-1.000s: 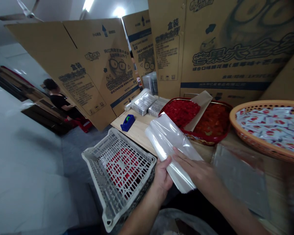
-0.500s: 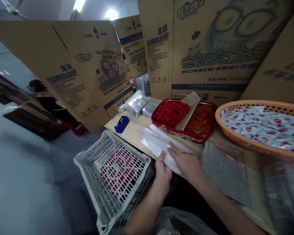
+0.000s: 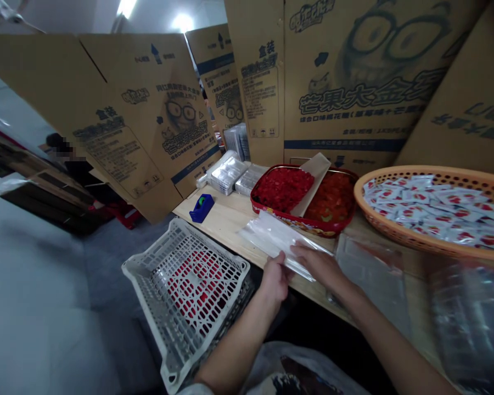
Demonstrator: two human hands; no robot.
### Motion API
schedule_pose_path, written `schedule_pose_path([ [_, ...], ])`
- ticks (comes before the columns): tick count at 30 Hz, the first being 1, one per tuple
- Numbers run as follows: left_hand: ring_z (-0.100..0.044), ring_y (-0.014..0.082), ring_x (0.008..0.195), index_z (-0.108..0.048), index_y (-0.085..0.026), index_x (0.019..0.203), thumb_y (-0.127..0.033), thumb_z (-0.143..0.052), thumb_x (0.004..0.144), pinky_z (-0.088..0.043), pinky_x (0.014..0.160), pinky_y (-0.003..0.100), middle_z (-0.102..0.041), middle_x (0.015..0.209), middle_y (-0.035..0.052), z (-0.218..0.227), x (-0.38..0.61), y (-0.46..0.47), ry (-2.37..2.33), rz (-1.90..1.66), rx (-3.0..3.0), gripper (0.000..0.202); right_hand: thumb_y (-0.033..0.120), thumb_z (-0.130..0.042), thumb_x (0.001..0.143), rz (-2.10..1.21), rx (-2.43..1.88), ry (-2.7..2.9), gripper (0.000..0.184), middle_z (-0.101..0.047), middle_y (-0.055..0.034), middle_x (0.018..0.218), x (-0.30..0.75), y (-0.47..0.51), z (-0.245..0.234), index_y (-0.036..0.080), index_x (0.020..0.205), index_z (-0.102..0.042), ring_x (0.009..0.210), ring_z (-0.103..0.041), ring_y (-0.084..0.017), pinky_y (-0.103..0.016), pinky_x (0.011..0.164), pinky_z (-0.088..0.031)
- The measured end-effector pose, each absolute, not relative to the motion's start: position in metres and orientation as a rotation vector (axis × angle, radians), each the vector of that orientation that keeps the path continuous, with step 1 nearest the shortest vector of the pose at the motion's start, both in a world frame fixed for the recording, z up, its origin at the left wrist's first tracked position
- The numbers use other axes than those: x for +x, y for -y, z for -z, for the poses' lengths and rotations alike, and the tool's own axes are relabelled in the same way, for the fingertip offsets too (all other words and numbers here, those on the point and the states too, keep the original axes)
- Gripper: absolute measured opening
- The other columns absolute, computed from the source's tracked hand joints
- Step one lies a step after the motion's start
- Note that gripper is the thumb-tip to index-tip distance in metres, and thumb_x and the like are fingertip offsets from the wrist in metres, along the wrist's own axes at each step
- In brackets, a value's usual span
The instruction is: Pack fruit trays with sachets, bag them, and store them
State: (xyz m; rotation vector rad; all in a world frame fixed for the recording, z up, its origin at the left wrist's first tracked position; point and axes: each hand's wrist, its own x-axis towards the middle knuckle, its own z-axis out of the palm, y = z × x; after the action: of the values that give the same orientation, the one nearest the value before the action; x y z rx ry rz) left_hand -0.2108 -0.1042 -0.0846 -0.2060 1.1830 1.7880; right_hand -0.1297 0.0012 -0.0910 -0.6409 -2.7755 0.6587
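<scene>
A thin stack of clear plastic bags (image 3: pixel 267 233) lies at the front edge of the wooden table, its far end against the red tin. My left hand (image 3: pixel 276 277) is closed on the near edge of the bags, thumb on top. My right hand (image 3: pixel 319 263) is on their right side, fingers bent over the plastic and the thumb hidden. Just behind the bags, the red tin (image 3: pixel 267 210) holds red packets on one side and orange ones on the other, split by a pale divider (image 3: pixel 313 184).
A grey plastic crate (image 3: pixel 148 299) stands below the table's left edge. A blue tape dispenser (image 3: pixel 201 208) and clear plastic boxes (image 3: pixel 227 174) sit at the back left. An orange basket (image 3: pixel 395 233) of sachets stands right. Cardboard panels (image 3: pixel 263 109) rise behind. A person (image 3: pixel 82 170) is far left.
My right hand has shifted slightly right along the bags, whose near edge now shows between my hands. My left hand keeps its hold. The view has moved a little.
</scene>
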Motion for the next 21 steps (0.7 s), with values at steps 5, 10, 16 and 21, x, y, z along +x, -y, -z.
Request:
schedule_pose_path([
  [5,-0.057,0.0109,0.052,-0.059,-0.010,0.083,-0.016,-0.068,0.071,-0.041,0.055,0.021,-0.062,0.064,0.0034,0.068,-0.224,0.143,-1.219,-1.541,-0.114,0.017,0.011,-0.047,0.081,-0.622,-0.565,2.792,0.043,-0.055,-0.0053,0.128,-0.130,-0.004,0.100,0.022,0.120,-0.060,0.114,-0.055,-0.023,-0.039,0.093,-0.048],
  [10,-0.067,0.0191,0.074,-0.057,-0.009,0.088,-0.019,-0.066,0.072,-0.048,0.074,0.030,-0.066,0.079,0.0093,0.064,-0.211,0.161,-1.128,-1.598,-0.027,0.021,0.007,-0.045,0.081,-0.614,-0.548,2.812,0.046,-0.044,-0.0074,0.138,-0.131,0.003,0.101,0.021,0.124,-0.057,0.113,-0.055,-0.022,-0.038,0.095,-0.047],
  [16,-0.063,0.0159,0.071,-0.051,-0.015,0.107,-0.021,-0.075,0.063,-0.049,0.068,0.031,-0.060,0.102,0.0097,0.064,-0.193,0.176,-1.324,-1.633,0.044,0.051,0.025,-0.044,0.087,-0.860,-0.687,2.441,0.046,-0.048,-0.0078,0.136,-0.123,0.005,0.079,0.022,0.133,-0.048,0.116,-0.054,-0.023,-0.039,0.093,-0.048],
  [21,-0.054,0.0103,0.069,-0.059,-0.015,0.094,-0.037,-0.076,0.062,-0.043,0.054,0.019,-0.060,0.091,0.0056,0.045,-0.180,0.184,-1.483,-1.784,0.358,0.042,0.020,-0.042,0.082,-0.991,-0.512,2.385,0.066,-0.048,-0.0110,0.136,-0.124,0.033,0.060,0.023,0.146,-0.023,0.110,-0.057,-0.021,-0.032,0.079,-0.051],
])
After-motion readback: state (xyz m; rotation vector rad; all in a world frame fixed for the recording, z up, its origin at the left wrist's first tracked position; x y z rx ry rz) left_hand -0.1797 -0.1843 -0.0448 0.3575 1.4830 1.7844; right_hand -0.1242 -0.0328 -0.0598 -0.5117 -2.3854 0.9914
